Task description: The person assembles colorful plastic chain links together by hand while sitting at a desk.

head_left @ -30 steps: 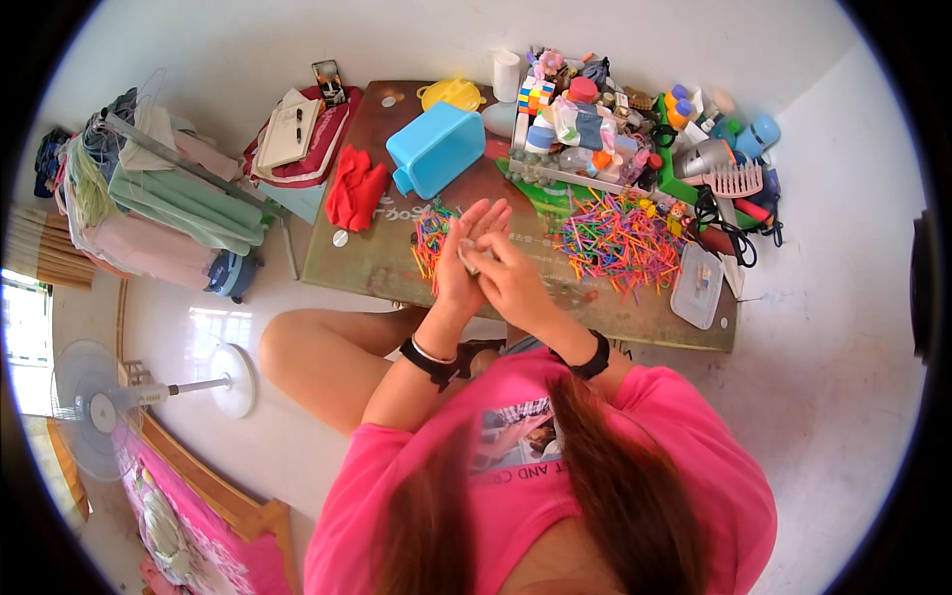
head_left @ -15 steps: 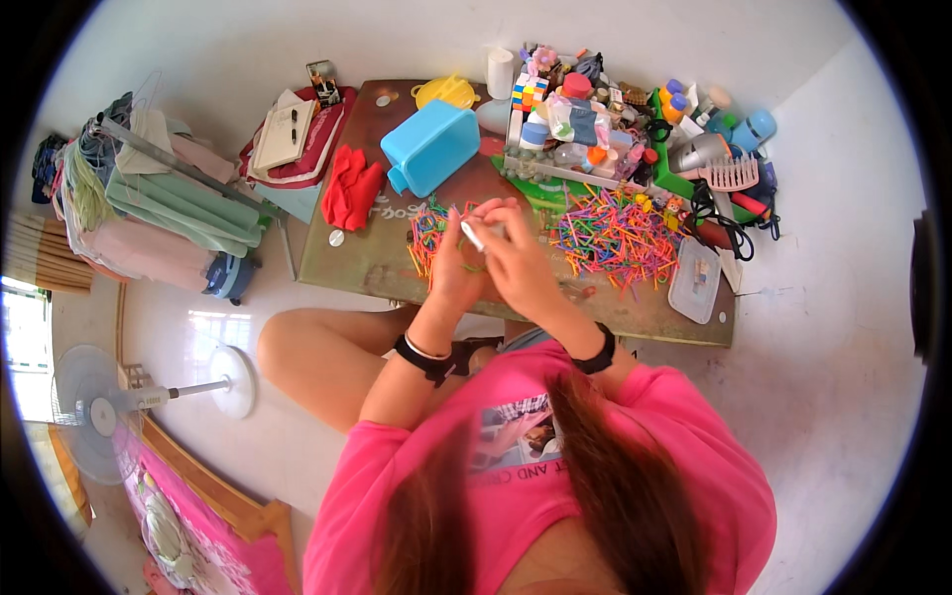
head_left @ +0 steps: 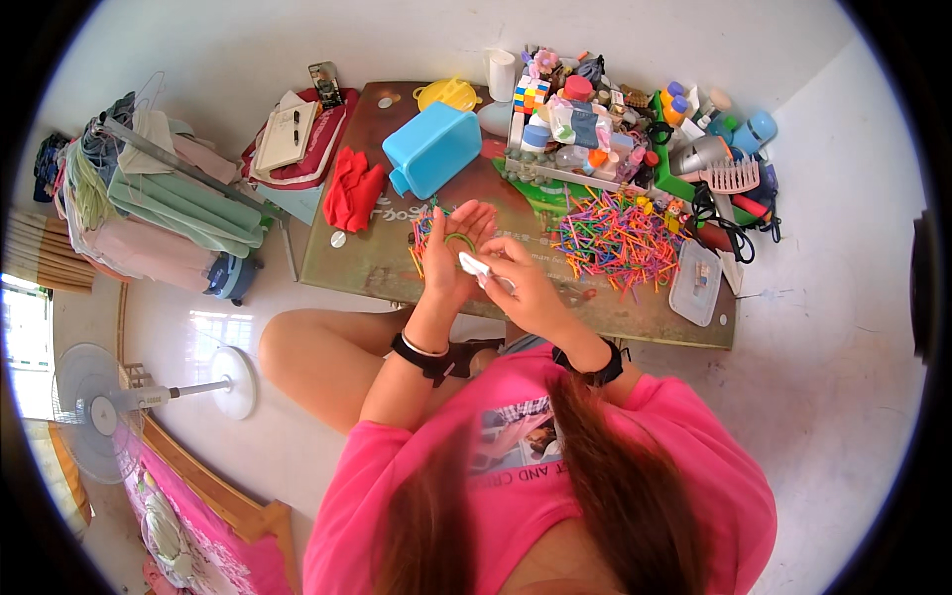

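Observation:
My left hand is raised over the near part of the table, palm up, with its fingers stretched out. A thin green ring-like band lies across its palm, near the thumb; how it is held I cannot tell. Close beside it, my right hand pinches a small white folded wad, perhaps tissue, against the left palm's edge. Behind the left hand, a small pile of colourful little sticks is partly hidden. A larger heap of such sticks spreads to the right.
On the table stand a blue plastic bin, a red cloth, a yellow bowl and a clear lid. A crowded box of bottles and trinkets fills the back right. A fan stands at left.
My hands, cupped together before, have drawn slightly apart. The left fingers have unfolded, showing the palm and green band, while the right hand with the white wad has shifted down and right.

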The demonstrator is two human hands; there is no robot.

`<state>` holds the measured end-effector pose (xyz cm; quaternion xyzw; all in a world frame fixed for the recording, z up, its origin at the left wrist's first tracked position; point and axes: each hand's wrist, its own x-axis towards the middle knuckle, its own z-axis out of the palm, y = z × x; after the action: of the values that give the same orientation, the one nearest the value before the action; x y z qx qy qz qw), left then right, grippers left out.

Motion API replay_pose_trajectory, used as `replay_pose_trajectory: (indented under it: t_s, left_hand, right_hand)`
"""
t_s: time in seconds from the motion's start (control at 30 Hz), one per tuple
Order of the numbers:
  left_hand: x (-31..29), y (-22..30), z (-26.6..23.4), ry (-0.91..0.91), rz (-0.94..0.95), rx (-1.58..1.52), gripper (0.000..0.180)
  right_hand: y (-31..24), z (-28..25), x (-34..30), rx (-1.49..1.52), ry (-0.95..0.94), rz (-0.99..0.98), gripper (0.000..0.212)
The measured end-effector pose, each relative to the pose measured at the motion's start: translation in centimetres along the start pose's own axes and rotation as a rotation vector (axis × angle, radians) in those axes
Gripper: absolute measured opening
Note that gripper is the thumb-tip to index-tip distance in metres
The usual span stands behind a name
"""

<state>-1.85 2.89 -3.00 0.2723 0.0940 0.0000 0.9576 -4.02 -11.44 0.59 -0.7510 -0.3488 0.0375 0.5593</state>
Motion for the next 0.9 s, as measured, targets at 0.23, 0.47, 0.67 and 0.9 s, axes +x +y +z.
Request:
replay_pose_trajectory:
  t_s: [0.23,0.47,0.67,0.9]
  left_hand:
    - [-1.8,-1.6,1.1,0.017,-0.065,0.168,0.057]
    - [-1.5,-1.7,0.6,0.088,-0.068,0.068,0.054]
    - [-1.2,-2.0,-0.3,0.121,-0.091,0.031,0.052]
    - [-1.8,-0.2,1.6,-0.057,-0.181,0.045,0.052]
  right_hand:
    - [3.2,1.6,-0.1,-0.336,0.151,-0.078,0.025]
    - [0.1,2.0,-0.3,-0.225,0.152,-0.068,0.026]
    - [2.3,2.5,-0.5,-0.425,-0.001,0.02,0.028]
    - [2.0,-1.1,0.4,0.695,-0.01,0.577,0.019]
